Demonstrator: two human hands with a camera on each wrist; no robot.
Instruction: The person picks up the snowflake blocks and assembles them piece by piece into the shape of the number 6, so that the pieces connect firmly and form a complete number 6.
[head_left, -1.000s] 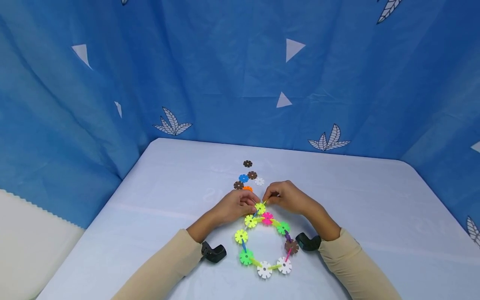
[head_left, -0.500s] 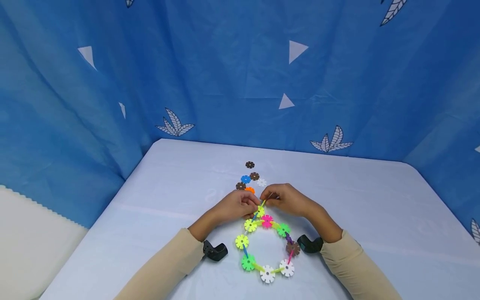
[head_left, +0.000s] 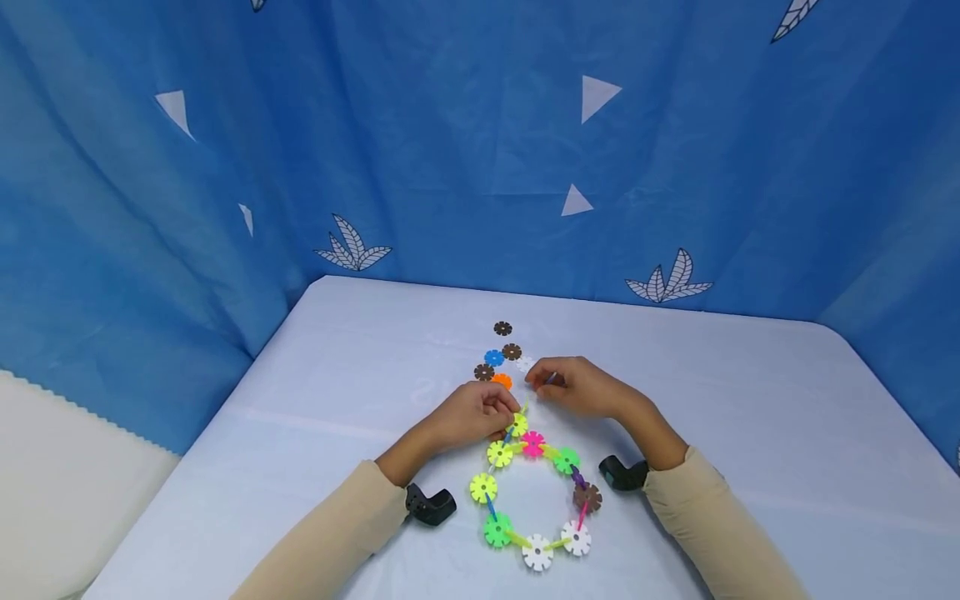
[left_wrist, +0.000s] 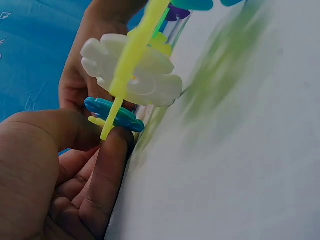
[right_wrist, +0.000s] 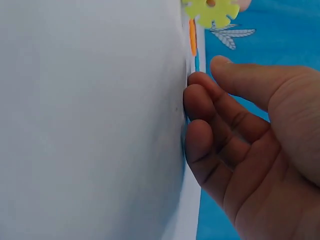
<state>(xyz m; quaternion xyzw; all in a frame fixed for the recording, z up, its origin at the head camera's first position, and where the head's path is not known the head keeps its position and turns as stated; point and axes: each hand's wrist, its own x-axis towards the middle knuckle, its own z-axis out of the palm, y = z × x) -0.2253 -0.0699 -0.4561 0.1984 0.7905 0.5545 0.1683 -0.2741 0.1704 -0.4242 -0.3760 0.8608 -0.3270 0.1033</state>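
A ring of interlocking snowflake discs in several colours lies on the table, with a white disc [head_left: 537,553] at its near side and a pink disc [head_left: 533,444] at its far side. My left hand [head_left: 472,414] pinches a yellow disc [head_left: 516,424] joined to the ring's far left. Another yellow piece [head_left: 524,407] stands up from that disc. In the left wrist view the fingertips meet behind a blue disc [left_wrist: 115,114]. My right hand [head_left: 581,387] holds nothing; the right wrist view has its thumb apart from loosely bent fingers, close to the tabletop.
Beyond the hands lie loose discs: an orange disc [head_left: 502,381], a blue disc [head_left: 493,357], a white disc [head_left: 524,364] and several brown ones, including a farthest brown disc [head_left: 503,328]. Black wrist devices [head_left: 431,505] sit under both forearms. A blue curtain [head_left: 465,150] hangs behind the table.
My right hand has let go of the upright yellow piece and moved slightly away, towards the loose white disc. The left hand keeps its pinch. The ring has shifted slightly nearer in view.
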